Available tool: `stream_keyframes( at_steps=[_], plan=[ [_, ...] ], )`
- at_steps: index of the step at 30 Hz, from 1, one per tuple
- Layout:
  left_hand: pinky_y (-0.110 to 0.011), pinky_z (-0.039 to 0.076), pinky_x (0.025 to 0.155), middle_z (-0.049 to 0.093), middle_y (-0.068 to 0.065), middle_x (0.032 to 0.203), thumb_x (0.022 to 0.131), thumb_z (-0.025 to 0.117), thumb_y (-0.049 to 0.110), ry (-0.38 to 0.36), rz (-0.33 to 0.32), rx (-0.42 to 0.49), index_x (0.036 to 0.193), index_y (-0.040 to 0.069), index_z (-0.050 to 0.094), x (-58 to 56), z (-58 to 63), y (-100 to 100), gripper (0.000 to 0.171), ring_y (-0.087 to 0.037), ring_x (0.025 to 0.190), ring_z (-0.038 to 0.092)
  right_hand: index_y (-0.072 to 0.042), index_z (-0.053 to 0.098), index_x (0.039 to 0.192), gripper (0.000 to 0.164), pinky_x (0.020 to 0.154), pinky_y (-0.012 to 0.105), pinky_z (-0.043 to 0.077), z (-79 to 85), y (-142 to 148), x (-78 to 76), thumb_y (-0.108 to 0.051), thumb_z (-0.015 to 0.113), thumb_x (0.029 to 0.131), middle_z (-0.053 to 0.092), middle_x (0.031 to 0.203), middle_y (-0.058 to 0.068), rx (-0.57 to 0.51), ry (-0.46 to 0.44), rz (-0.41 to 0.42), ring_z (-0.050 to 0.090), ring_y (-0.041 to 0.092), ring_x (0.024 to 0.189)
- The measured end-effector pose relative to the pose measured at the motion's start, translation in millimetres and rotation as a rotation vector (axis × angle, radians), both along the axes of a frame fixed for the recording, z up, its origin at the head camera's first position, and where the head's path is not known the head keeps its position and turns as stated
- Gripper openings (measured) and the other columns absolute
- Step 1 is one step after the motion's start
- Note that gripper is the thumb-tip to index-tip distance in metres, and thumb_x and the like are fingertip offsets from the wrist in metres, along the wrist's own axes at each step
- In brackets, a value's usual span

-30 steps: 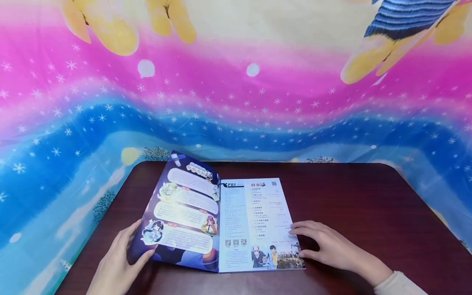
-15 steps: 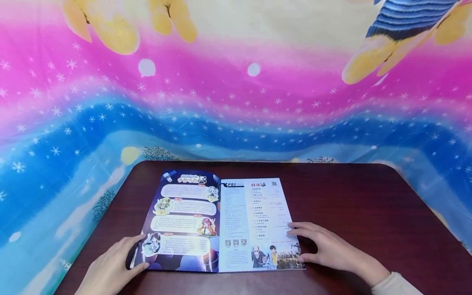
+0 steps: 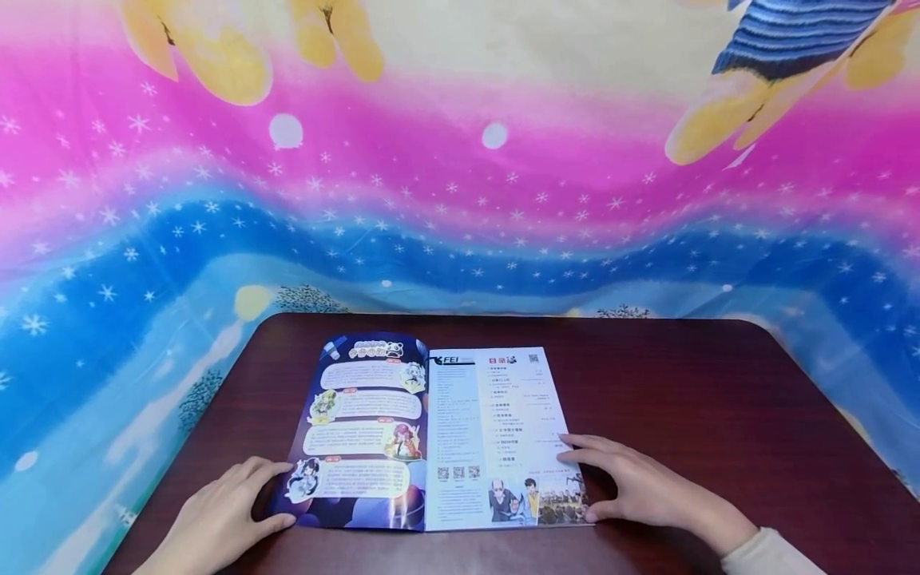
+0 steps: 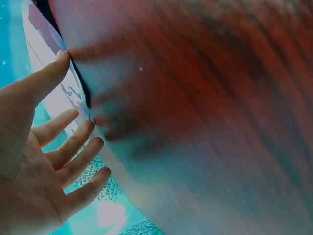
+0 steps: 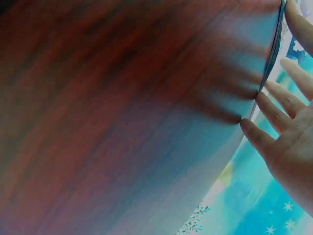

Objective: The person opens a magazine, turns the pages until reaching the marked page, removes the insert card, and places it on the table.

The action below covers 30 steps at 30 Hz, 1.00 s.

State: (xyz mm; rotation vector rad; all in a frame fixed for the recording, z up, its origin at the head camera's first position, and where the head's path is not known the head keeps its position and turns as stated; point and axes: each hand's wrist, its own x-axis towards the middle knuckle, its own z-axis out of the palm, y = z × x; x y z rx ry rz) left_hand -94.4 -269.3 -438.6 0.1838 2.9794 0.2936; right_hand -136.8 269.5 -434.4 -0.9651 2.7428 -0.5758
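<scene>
Purple on one side and white on the other, the open magazine [image 3: 440, 438] lies at the lower centre of the frame, on the dark red-brown desk [image 3: 690, 383]. On my feed I see the left hand [image 3: 223, 507] at its left edge and the right hand [image 3: 643, 489] at its right, both with fingers [image 5: 258, 137] spread apart. Snowflake-patterned cloth [image 3: 460, 200] hangs behind, across the upper frame.

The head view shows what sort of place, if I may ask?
Probably an indoor tabletop setup: a dark reddish-brown table, an open magazine on it, and a colourful snowflake-print cloth behind the table.
</scene>
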Motion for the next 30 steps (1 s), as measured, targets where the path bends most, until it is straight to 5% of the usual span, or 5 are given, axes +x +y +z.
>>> stream_keyframes(
  at_steps=[7,16,30],
  plan=[
    [-0.065,0.046,0.091,0.052,-0.013,0.141,0.077,0.075,0.059,-0.072,-0.078,0.033,0.133,0.017,0.064,1.5,-3.9,-8,0.071,-0.040,0.126,0.050,-0.024,0.060,0.136,0.062,0.101,0.050,0.044,-0.5,-2,0.0,-0.048,0.078,0.082,0.046,0.150,-0.003,0.002,0.002,0.002,0.045,0.026,0.135],
    [-0.064,0.045,0.093,0.052,-0.009,0.143,0.079,0.075,0.055,-0.117,-0.098,0.087,0.136,0.017,0.062,1.0,-5.4,-10,0.070,-0.040,0.129,0.049,-0.024,0.063,0.132,0.052,0.100,0.052,0.045,2.4,-1,-3.6,-0.044,0.075,0.086,0.051,0.146,-0.001,-0.007,0.022,-0.005,0.049,0.027,0.132],
    [-0.066,0.041,0.096,0.053,-0.010,0.141,0.077,0.077,0.057,-0.051,-0.100,0.085,0.132,0.017,0.065,0.5,3.6,-2,0.069,-0.039,0.127,0.050,-0.030,0.068,0.114,0.032,0.095,0.050,0.049,9.2,-10,-12.3,-0.047,0.073,0.087,0.062,0.129,-0.006,-0.092,0.178,-0.047,0.056,0.022,0.122]
  ],
)
